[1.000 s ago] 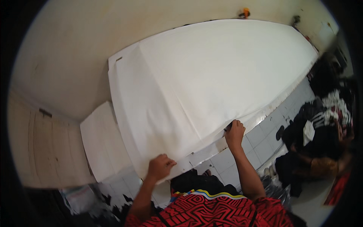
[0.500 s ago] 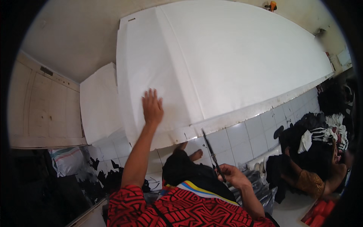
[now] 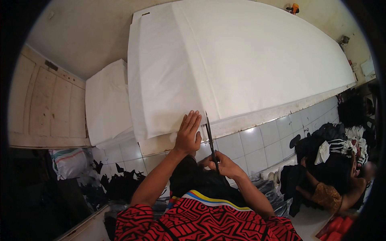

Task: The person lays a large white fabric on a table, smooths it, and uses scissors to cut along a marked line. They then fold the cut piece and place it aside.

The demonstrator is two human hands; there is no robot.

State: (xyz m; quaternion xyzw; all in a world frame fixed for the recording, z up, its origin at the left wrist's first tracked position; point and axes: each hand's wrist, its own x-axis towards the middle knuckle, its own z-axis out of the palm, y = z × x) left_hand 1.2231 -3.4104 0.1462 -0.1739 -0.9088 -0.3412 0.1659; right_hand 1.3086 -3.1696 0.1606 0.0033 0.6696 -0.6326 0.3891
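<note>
White sheet material point(image 3: 261, 56) lies over a large table, with a fold line running from the far edge down to the near one. My left hand point(image 3: 188, 131) rests flat on the sheet close to its near edge, fingers together and stretched out. A pair of dark, long-bladed scissors point(image 3: 209, 134) is in my right hand point(image 3: 224, 164), its fingers wrapped round the handles. The blades point away from me, and their tips reach the sheet's near edge just right of my left hand. How far the blades are apart is hard to make out.
Left of the table stands a stack covered in white sheet point(image 3: 107, 102), beside a wooden cabinet point(image 3: 50, 108). A white sack point(image 3: 70, 162) and dark scraps point(image 3: 120, 180) lie on the tiled floor. At the right, another person point(image 3: 327, 197) sits by piled dark clothes point(image 3: 321, 138).
My left hand has slid right and nearer along the sheet. My right hand has brought the scissors left and up to the sheet's near edge.
</note>
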